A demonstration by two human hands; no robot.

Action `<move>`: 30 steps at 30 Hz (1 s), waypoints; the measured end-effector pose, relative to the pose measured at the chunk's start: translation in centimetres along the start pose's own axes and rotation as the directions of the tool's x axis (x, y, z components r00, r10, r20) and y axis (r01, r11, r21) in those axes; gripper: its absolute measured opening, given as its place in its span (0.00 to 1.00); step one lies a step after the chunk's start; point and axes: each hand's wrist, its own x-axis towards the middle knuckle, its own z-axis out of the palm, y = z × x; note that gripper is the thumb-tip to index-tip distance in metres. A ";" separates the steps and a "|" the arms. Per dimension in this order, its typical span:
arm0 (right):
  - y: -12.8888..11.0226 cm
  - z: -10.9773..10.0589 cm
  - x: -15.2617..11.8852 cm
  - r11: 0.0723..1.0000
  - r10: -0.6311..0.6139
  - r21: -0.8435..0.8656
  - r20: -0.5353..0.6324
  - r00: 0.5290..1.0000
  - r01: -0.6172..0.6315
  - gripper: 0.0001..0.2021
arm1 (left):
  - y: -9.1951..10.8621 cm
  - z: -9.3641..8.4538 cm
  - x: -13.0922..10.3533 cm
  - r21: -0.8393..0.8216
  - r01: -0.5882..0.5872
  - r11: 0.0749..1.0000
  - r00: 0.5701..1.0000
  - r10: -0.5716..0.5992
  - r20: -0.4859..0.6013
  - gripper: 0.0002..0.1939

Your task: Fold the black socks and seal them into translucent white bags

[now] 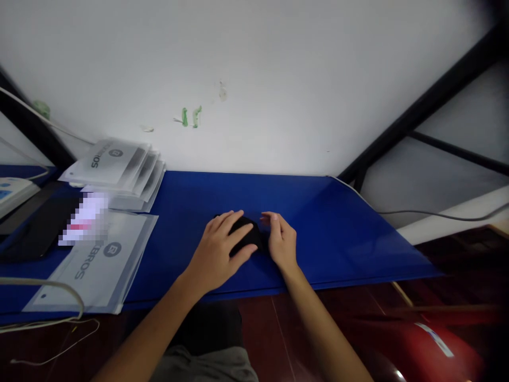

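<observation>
A small black item (247, 240), perhaps folded cloth, lies on the blue tabletop (318, 233) near the front edge. My left hand (222, 241) rests on top of it, palm down with the fingers spread. Much of the item is hidden under that hand, so its exact kind does not show. Just to its right, my right hand (283, 239) stands on its side with the fingers loosely bent toward the item. Nothing shows in the right hand, and I cannot tell whether it touches the item.
Printed translucent zip bags (119, 164) are stacked at the back left, with another bag (99, 270) flat in front. Further left are a dark phone-like slab (35, 233), a white device (14, 191) and a pale cable (59, 284). A white wall (254, 106) rises behind.
</observation>
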 end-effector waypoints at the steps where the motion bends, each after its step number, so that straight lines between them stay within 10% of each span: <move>1: 0.1 0.0 0.0 1.000 -0.001 0.008 -0.022 1.000 0.001 0.21 | -0.3 0.0 -0.1 -0.004 0.056 0.998 0.998 -0.056 0.019 0.20; 7: -1.0 -0.4 -0.4 0.959 -0.264 -0.083 0.092 0.960 0.272 0.16 | -2.3 0.3 -0.6 -0.031 0.200 0.979 0.977 -0.197 0.077 0.22; 15: -4.5 -1.8 -0.4 0.839 -0.337 -0.158 0.601 0.724 0.521 0.21 | -5.2 -0.5 -2.2 0.071 0.364 0.929 0.931 -0.364 -0.010 0.21; 22: -2.9 -2.3 0.0 0.878 -0.014 -0.441 0.367 0.930 0.187 0.20 | -5.4 -0.2 -3.0 0.063 0.392 0.918 0.920 -0.393 -0.001 0.20; 30: -2.0 -0.8 -0.2 0.927 -0.007 -0.349 0.349 0.937 0.137 0.12 | -5.7 -0.2 -3.2 0.047 0.411 0.910 0.912 -0.411 -0.011 0.20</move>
